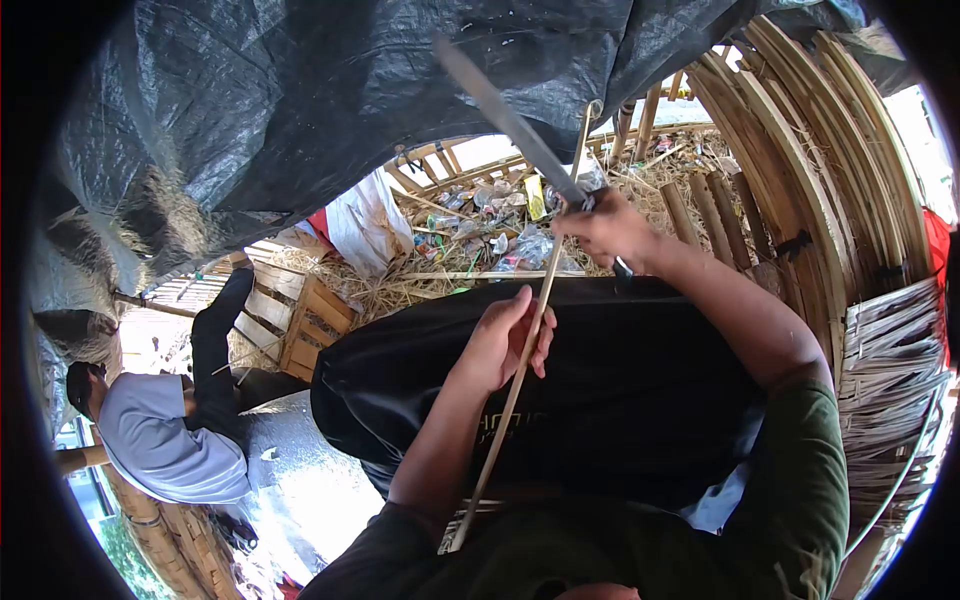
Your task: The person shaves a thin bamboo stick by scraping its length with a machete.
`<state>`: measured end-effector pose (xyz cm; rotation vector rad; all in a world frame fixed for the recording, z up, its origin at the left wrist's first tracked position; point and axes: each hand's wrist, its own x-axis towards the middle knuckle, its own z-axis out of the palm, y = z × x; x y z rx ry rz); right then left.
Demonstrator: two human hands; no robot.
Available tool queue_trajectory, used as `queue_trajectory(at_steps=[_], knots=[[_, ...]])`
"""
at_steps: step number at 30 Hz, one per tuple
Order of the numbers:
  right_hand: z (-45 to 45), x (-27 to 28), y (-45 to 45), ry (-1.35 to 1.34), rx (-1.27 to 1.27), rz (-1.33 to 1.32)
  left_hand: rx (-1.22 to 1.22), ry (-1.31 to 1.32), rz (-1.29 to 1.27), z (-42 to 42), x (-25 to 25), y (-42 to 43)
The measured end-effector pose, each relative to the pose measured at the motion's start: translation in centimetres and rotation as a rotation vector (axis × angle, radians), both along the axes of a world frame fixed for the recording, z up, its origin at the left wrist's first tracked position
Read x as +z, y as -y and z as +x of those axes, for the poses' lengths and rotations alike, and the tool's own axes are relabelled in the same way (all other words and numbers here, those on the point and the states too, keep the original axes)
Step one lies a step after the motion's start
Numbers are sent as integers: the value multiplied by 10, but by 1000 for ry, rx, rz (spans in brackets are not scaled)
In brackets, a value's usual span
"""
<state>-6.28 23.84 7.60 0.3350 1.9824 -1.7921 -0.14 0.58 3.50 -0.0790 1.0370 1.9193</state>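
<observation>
My right hand (612, 232) is wrapped round the dark handle of a long knife (505, 118). Its blade points up and to the left, slightly blurred. A thin bamboo strip (520, 375) runs slantwise from my chest past the knife, with a small curled shaving (595, 108) at its far end. The strip lies across the palm of my left hand (508, 338), its thumb on one side and curled fingers on the other, in a loose hold. Blade and strip cross near my right hand; whether they touch, I cannot tell. Black cloth (620, 390) covers my lap.
Overhead hangs a dark tarpaulin (340, 90). Litter and straw (500, 230) cover the ground ahead. Split bamboo slats (800, 150) stand at the right above bundled dry leaves (885, 350). At the left sits another person (175, 440) beside a wooden slatted crate (315, 325).
</observation>
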Motion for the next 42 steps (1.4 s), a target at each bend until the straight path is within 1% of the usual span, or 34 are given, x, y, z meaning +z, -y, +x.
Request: queue_trajectory(at_steps=[2,3,4,5,6,8,10,12,13,15,16,17,21,22,23,24,26,29,30,32,33,34,37,38,40,42], knots=[[10,17,4,-39,107,209,64,95,-4,-3,7,-8],[18,28,9,-58,160,314,55,109,70,-6,5,-8],[24,2,14,-352,17,508,45,124,144,-8,0,-6],[21,1,9,-381,155,537,35,140,216,-10,-2,-4],[16,7,4,-407,294,564,122,147,233,-8,-1,-7],[14,11,-1,-521,451,761,183,-11,88,-8,3,-5],[14,9,-12,-671,398,889,261,-121,-4,-7,6,-5],[10,4,-21,-794,311,1046,292,-272,-226,-3,8,-5],[5,2,-27,-818,315,1088,305,-347,-338,-1,8,-5],[-6,-1,-42,-869,322,1172,322,-449,-399,0,0,-5],[-11,-5,-46,-943,342,1208,314,-498,-429,2,0,-6],[-16,-9,-48,-937,339,1210,307,-547,-460,2,1,-7],[-31,-24,-57,-870,263,1231,352,-506,-434,-1,7,-1],[-38,-25,-61,-836,236,1274,370,-500,-404,-3,3,3],[-45,-26,-65,-804,213,1318,367,-508,-431,-4,3,6],[-50,-23,-67,-633,196,1379,365,-515,-459,-4,3,8],[-63,-24,-81,-475,74,1430,351,-530,-497,-3,2,10],[-51,-26,-84,-631,-28,1451,316,-554,-521,-2,0,3],[-43,-31,-81,-753,-27,1447,319,-554,-522,-2,0,2],[-32,-37,-74,-963,43,1278,316,-553,-527,-1,0,0],[-33,-37,-71,-828,203,1217,316,-566,-539,-1,0,-2],[-28,-30,-60,-789,320,1231,314,-578,-551,0,2,-4],[-35,-43,-65,-1121,371,1419,315,-669,-586,1,-2,-7],[-40,-43,-68,-841,340,1496,318,-704,-600,4,-4,-6],[-64,0,-62,-149,156,1323,307,-752,-601,10,-4,-5],[-62,3,-76,-202,103,1387,284,-776,-592,14,1,-4]])
